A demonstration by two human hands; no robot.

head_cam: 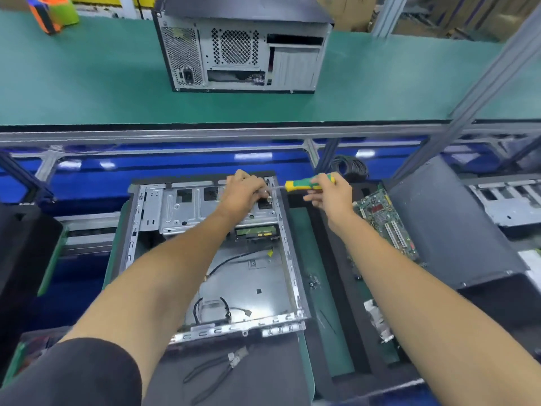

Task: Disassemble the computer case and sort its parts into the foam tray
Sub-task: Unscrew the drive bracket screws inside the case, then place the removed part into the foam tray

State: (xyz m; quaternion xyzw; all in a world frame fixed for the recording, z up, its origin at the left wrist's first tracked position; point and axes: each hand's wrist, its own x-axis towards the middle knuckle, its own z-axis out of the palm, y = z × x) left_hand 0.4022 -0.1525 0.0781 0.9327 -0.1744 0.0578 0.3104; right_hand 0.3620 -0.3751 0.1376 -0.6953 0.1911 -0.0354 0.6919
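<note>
An open computer case (pixel 164 230) lies flat in front of me, its metal drive cage (pixel 181 209) at the far end. My left hand (pixel 244 190) rests on the cage's far right corner, fingers curled around the screwdriver's shaft tip. My right hand (pixel 329 194) grips the yellow-green screwdriver (pixel 304 183), whose shaft points left at that corner. A hard drive (pixel 256 232) shows under the cage. To the right lies the black foam tray (pixel 322 259) with a green motherboard (pixel 383 221) in it.
A second, closed computer case (pixel 243 51) stands on the green upper shelf (pixel 87 83). Pliers (pixel 216 373) lie on a dark panel near me. Loose cables (pixel 222 309) lie inside the case. A dark side panel (pixel 448 224) leans at right. Small screws (pixel 313 281) sit on the mat.
</note>
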